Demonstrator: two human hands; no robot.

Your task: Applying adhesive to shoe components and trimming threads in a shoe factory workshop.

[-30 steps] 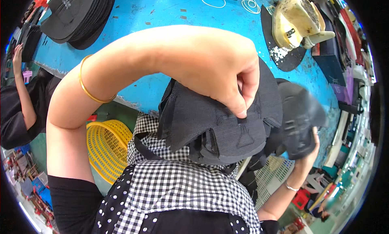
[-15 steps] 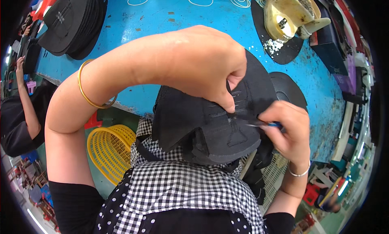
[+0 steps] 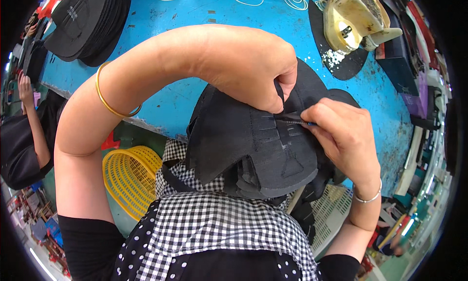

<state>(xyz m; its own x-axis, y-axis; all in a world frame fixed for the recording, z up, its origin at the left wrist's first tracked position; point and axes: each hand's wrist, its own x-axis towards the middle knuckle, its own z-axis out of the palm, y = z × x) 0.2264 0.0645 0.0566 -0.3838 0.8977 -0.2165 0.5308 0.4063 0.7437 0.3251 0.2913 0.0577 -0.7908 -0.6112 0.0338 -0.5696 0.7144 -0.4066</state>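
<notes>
A black fabric piece (image 3: pixel 224 130) with a row of short slits and a stitched outline lies over my lap at the table edge. A narrow black strip (image 3: pixel 283 133) runs along its slits. My left hand (image 3: pixel 265 74) arches over from the far side, thumb and fingers closed on the strip's upper part. From the right, my right hand (image 3: pixel 341 132) pinches a thin pointed metal tool (image 3: pixel 294 121), much like tweezers. Its tip touches or lies very near the strip, just below my left thumb; whether it grips the strip I cannot tell.
The blue table (image 3: pixel 161 25) holds a stack of black pieces (image 3: pixel 87 28) at far left and a stained cream container (image 3: pixel 351 18) at far right. A yellow basket (image 3: pixel 131 178) stands below left, a pale crate (image 3: pixel 331 217) below right. Another person's arm (image 3: pixel 34 120) shows at left.
My right hand has moved up along the strip, bringing the tool's tip from below the slits to near my left thumb. My left hand has shifted slightly upward, still pinching.
</notes>
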